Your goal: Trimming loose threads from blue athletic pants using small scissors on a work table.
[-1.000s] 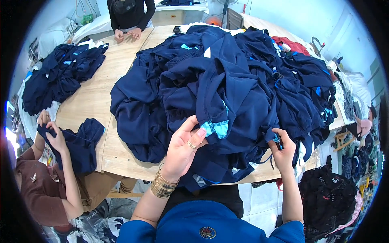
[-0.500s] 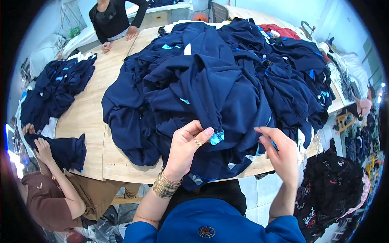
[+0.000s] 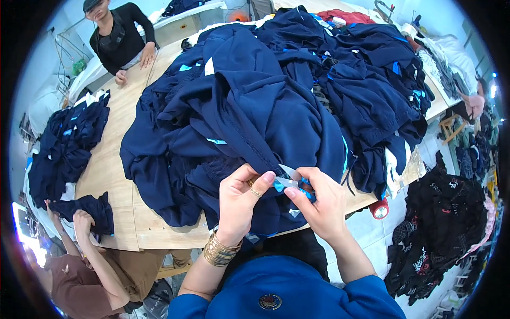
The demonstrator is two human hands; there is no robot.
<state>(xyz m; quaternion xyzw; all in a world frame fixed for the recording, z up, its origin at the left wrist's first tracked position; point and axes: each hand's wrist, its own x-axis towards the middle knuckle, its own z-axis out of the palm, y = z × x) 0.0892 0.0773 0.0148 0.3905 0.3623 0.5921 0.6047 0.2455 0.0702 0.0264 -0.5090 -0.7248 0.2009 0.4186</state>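
Head view: left hand [image 3: 239, 204] and right hand [image 3: 319, 204], each grip clamped on the garment's small tag [image 3: 286, 183]

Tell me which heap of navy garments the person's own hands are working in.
The big central heap; both hands pinch a small tag at its near edge. The smaller heap lies far left, untouched.
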